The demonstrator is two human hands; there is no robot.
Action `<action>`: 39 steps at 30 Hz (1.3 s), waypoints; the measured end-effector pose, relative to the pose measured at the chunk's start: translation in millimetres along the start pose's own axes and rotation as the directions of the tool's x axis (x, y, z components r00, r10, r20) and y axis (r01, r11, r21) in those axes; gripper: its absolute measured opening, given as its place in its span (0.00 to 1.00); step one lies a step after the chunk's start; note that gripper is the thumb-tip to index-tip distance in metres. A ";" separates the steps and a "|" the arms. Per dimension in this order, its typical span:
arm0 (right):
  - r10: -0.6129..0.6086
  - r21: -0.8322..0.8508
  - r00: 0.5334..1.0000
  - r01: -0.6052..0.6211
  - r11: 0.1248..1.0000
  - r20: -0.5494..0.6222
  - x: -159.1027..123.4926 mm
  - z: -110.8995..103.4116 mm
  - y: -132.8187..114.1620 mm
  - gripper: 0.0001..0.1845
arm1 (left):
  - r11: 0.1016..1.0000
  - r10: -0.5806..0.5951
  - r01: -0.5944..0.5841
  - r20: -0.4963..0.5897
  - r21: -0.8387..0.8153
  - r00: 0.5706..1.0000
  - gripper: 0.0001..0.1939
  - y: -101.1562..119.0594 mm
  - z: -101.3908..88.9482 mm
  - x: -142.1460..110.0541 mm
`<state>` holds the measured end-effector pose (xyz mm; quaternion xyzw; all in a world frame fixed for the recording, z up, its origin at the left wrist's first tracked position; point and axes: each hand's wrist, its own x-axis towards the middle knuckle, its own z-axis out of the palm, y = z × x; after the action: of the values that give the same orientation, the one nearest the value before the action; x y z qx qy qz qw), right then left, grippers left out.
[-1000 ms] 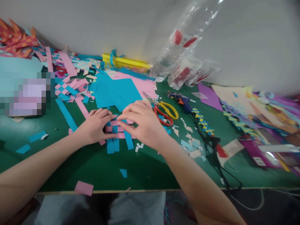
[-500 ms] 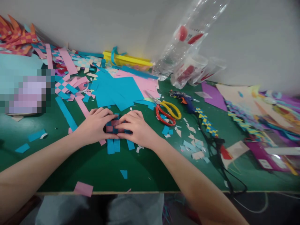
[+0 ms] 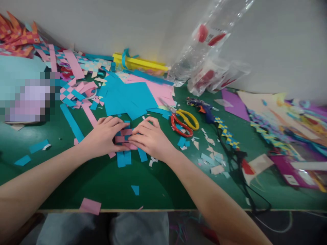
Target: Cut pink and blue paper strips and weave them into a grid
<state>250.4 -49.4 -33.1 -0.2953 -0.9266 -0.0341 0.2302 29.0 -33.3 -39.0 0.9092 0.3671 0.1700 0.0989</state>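
Observation:
A small woven mat of pink and blue paper strips [image 3: 124, 140] lies on the green table [image 3: 107, 180]. My left hand [image 3: 103, 137] presses on its left side with curled fingers. From the right, my right hand [image 3: 150, 137] pinches the pink strips with its fingertips. Blue strip ends stick out below the hands toward me. Red and yellow scissors [image 3: 184, 121] lie just right of my right hand.
Blue and pink paper sheets [image 3: 133, 97] lie behind the hands. Woven pieces and strips [image 3: 74, 92] crowd the back left. A glue gun [image 3: 204, 110] with a black cord, paper scraps, clear plastic bags [image 3: 209, 68] and coloured papers [image 3: 281, 126] fill the right side.
My right hand came down from above the weave and drew in to its right edge, fingertips now pinching the strips. The left hand stayed in place.

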 end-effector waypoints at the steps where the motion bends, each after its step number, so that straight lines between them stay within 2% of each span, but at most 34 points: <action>1: -0.008 -0.003 1.000 0.008 1.000 -0.005 -0.3 0.5 0.4 0.11 | 1.000 0.002 -0.002 -0.001 0.004 1.000 0.37 -0.2 0.2 -0.2; 12: -0.032 -0.050 0.999 0.033 0.998 0.020 -0.5 -5.0 2.3 0.12 | 1.000 0.027 -0.027 -0.007 0.006 1.000 0.31 -0.9 0.7 0.5; 19: -0.049 0.032 0.999 0.049 0.998 0.014 -0.3 -6.0 0.7 0.14 | 0.999 0.033 -0.033 -0.012 -0.013 0.999 0.30 -1.4 -1.0 0.4; 23: -0.003 0.073 1.000 0.002 0.997 0.020 -0.5 -5.5 1.9 0.17 | 0.999 0.047 -0.049 -0.098 -0.021 0.994 0.21 0.7 -7.8 -0.2; 26: 0.025 0.105 0.999 -0.028 0.994 0.025 -0.4 -4.5 2.6 0.17 | 0.993 0.113 -0.108 -0.141 0.040 0.984 0.17 3.0 -11.8 -1.4; 30: 0.063 0.136 0.997 -0.068 0.988 0.038 -0.1 -4.4 2.5 0.17 | 0.975 0.204 -0.193 -0.111 0.106 0.973 0.17 3.9 -10.6 -2.9; 39: 0.085 0.151 0.995 -0.093 0.984 0.060 -0.1 -5.7 2.1 0.17 | 0.966 0.228 -0.219 -0.056 0.136 0.972 0.12 4.1 -9.5 -2.9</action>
<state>254.0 -48.9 -28.3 -0.3186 -0.9182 0.0559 0.2286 26.1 -37.8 -29.7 0.9426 0.2758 0.1884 0.0070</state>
